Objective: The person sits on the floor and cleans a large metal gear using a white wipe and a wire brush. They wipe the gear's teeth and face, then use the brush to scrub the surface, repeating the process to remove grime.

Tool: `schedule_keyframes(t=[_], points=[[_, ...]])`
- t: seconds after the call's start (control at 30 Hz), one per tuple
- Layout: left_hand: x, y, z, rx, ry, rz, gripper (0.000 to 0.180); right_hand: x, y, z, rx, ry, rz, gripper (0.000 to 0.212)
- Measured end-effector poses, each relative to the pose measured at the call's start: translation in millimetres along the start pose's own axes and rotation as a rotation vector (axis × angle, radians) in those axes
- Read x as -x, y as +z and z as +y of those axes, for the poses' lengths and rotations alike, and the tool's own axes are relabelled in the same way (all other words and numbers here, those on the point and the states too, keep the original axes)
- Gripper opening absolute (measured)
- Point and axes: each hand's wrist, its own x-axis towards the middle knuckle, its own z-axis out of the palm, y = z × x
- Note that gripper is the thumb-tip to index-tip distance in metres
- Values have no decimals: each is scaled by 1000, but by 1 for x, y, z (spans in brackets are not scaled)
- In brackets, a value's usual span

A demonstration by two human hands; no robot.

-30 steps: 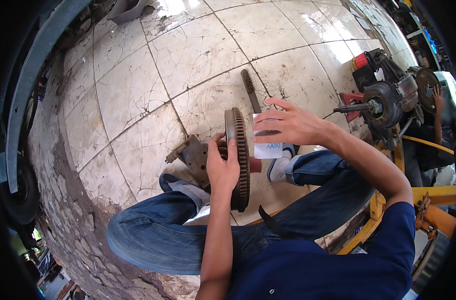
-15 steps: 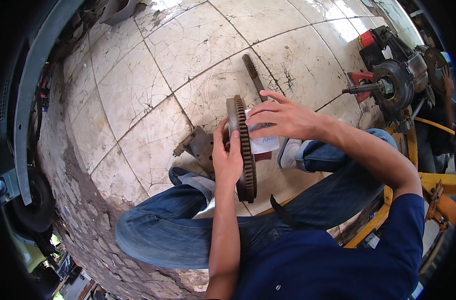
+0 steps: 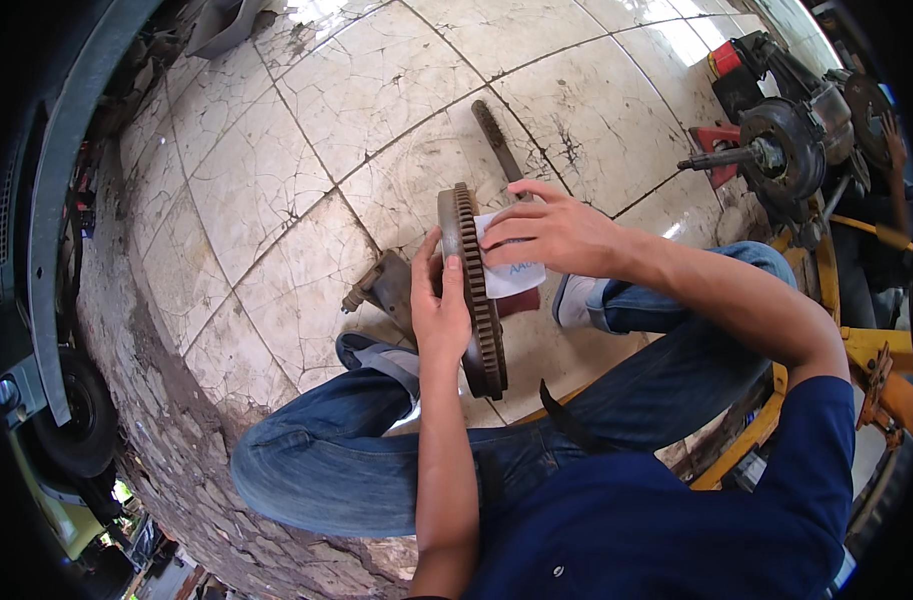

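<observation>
An upright flywheel [image 3: 456,225] with a toothed rim stands edge-on between my knees. My left hand [image 3: 442,310] grips it from the left side, the thumb lying near the teeth. My right hand [image 3: 556,237] holds a sheet of sandpaper [image 3: 513,283], white-backed with blue print, against the flywheel's right face. Its fingers are bent over the sheet and hide the upper part. A reddish-brown patch [image 3: 521,303] shows below the sheet; I cannot tell whether it is the same sheet. The flywheel's right face is mostly hidden.
A wire brush [image 3: 494,135] lies on the tiled floor beyond the flywheel. To the left sits a greasy metal part [image 3: 381,290]. A hub assembly [image 3: 776,160] stands at right, with another person's hand [image 3: 891,142] behind it. A yellow metal frame [image 3: 871,350] is by my right elbow.
The view has shifted slightly, so most things appear a little further left. My right fingers now cover more of the sandpaper's print. The left hand keeps its grip on the flywheel.
</observation>
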Motion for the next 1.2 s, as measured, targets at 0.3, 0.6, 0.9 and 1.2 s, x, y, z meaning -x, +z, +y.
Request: schedule_keyframes(t=[0.3, 0.6, 0.9, 1.2], points=[[1, 1, 6, 26, -3, 15, 43, -4, -3, 2, -20, -36, 17, 32], [2, -5, 4, 51, -26, 28, 43, -10, -4, 0, 40, -76, 19, 32], [1, -4, 6, 48, -44, 35, 43, -7, -2, -1, 9, -143, 35, 34], [1, -3, 6, 23, -28, 6, 43, -10, -3, -1, 19, -132, 3, 33]])
